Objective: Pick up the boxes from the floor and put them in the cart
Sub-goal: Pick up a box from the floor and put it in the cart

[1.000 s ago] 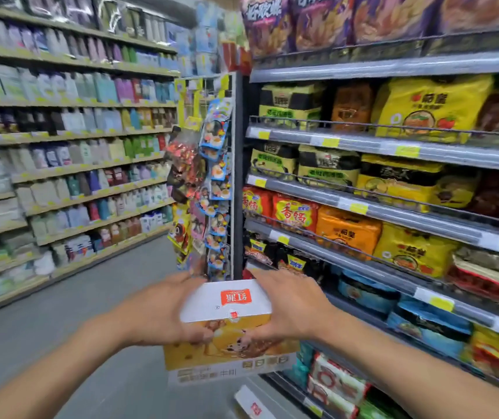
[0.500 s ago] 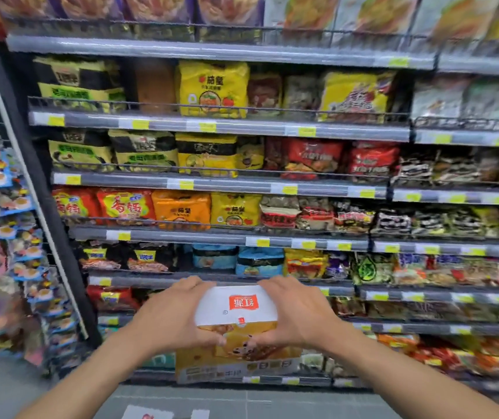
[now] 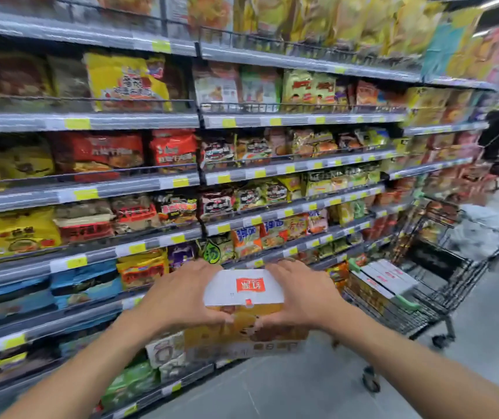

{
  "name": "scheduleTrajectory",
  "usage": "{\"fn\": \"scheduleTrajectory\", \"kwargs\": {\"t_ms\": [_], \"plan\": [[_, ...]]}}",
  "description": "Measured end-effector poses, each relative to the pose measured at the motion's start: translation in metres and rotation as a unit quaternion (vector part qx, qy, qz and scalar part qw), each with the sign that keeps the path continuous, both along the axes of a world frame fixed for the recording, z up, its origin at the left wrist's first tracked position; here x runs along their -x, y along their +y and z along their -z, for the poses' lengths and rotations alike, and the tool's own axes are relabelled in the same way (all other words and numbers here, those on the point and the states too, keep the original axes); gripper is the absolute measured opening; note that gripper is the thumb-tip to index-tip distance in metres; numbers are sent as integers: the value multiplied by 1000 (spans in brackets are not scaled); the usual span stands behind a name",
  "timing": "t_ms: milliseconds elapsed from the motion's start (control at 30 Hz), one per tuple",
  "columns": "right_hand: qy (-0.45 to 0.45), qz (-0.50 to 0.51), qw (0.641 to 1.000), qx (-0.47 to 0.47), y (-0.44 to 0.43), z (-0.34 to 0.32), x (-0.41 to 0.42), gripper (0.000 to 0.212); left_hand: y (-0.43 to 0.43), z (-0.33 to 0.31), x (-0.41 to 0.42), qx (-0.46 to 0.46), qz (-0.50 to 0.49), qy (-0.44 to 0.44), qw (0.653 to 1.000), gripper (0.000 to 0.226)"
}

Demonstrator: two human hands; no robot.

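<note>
While both hands, left hand and right hand, clasp a white-and-yellow cardboard box at centre frame, it remains undelivered. Similar boxes already lie in the black wire cart at right.

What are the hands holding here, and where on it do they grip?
A white-topped yellow box, held between the left hand and right hand, one on each side, near its top.
</note>
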State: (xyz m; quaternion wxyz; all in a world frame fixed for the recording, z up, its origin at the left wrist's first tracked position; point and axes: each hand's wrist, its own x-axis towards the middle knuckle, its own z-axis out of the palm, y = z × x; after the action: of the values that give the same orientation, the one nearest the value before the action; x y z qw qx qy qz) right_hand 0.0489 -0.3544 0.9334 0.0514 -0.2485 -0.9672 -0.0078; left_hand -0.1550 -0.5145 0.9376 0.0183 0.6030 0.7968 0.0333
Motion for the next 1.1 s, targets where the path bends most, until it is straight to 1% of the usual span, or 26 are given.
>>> {"fn": "scheduleTrajectory", "kwargs": {"t_ms": [67,167,333,533,733,967,1100], "plan": [[-2,35,999,-4,32,1,-34,117,43,-1,-26,-1,31,-2,1000,104],[13,91,996,1,77,6,-97,117,115,3,-73,2,85,4,996,104],[17,171,985,4,125,10,-179,113,205,6,-136,-2,173,-4,985,96],[11,258,966,22,174,22,-237,115,298,21,-182,16,251,-7,968,99],[5,305,952,35,245,40,-257,114,390,40,-201,22,304,-18,952,100],[-14,332,942,41,377,47,-244,115,533,60,-187,15,323,-55,945,106],[-15,341,939,50,460,50,-225,118,621,62,-169,19,336,-48,941,103]]}}
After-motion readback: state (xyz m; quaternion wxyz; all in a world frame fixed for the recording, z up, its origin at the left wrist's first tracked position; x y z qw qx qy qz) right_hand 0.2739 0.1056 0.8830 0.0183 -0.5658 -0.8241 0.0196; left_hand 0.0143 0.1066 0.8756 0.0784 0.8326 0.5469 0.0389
